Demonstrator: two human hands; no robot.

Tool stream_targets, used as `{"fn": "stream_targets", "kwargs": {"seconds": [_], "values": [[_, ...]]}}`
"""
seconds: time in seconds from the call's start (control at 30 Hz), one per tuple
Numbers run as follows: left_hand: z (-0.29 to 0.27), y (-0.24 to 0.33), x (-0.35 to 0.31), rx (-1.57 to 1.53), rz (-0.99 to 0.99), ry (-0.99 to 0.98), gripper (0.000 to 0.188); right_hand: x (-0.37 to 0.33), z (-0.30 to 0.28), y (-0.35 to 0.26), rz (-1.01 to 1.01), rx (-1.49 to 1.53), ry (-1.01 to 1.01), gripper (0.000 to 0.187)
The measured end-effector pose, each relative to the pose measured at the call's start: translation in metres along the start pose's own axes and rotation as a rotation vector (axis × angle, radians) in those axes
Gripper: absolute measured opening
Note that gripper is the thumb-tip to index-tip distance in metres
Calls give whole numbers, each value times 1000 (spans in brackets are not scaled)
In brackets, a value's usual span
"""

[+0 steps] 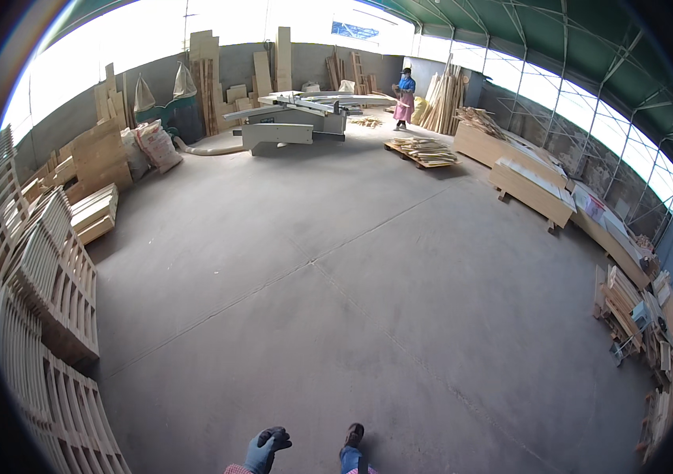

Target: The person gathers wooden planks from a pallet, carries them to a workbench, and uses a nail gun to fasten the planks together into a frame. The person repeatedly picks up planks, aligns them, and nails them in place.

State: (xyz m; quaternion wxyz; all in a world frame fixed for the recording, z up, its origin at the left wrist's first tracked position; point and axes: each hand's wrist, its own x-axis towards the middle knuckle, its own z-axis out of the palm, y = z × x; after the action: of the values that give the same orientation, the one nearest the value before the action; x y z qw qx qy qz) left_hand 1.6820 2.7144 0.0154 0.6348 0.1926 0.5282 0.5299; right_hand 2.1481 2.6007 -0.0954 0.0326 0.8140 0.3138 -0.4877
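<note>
Gloved left hand (268,449): fingers curled, well in front of the saw (277,134); whether they grip anything cannot be told. Right hand: out of view; grip cannot be told. Slatted wooden pallets (46,245) stand to the left of the saw and forward of it, on the left hand's outer side. Sacks (159,148) stand just left of the saw. One dark shoe (354,434) is well in front of it. To its right are a co-worker (405,99) and a low pile of wood strips (421,150). Long stacks of boards (532,193) lie farther right; offcuts (652,324) lie farthest right, forward of the saw.
</note>
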Motion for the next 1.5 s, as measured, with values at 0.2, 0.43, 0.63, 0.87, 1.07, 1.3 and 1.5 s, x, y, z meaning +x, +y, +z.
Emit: {"fn": "stream_targets", "kwargs": {"seconds": [0.2, 0.43, 0.63, 0.87, 1.07, 1.3, 1.5], "values": [[58, -21, 134, -42, -79, -73, 37, 86, -43, -106, 31, 104, -7, 61], [141, 111, 279, 75, 24, -55, 39, 218, -139, -360, -279, 145, -8, 59], [181, 140, 435, 120, -42, -37, 36, 245, -250, -699, -492, -149, 55, 61], [290, 246, 643, 83, 62, -45, 30, 386, -296, -713, -492, -98, 86, 60], [385, 315, 800, 146, 14, -194, 30, 446, -372, -630, 117, 76, 94, 59], [501, 304, 945, 124, -156, -203, 34, 539, -435, -711, 360, 184, 49, 56], [609, 353, 1052, 186, -182, -264, 36, 686, -533, -847, 191, 75, 64, 54]]}}
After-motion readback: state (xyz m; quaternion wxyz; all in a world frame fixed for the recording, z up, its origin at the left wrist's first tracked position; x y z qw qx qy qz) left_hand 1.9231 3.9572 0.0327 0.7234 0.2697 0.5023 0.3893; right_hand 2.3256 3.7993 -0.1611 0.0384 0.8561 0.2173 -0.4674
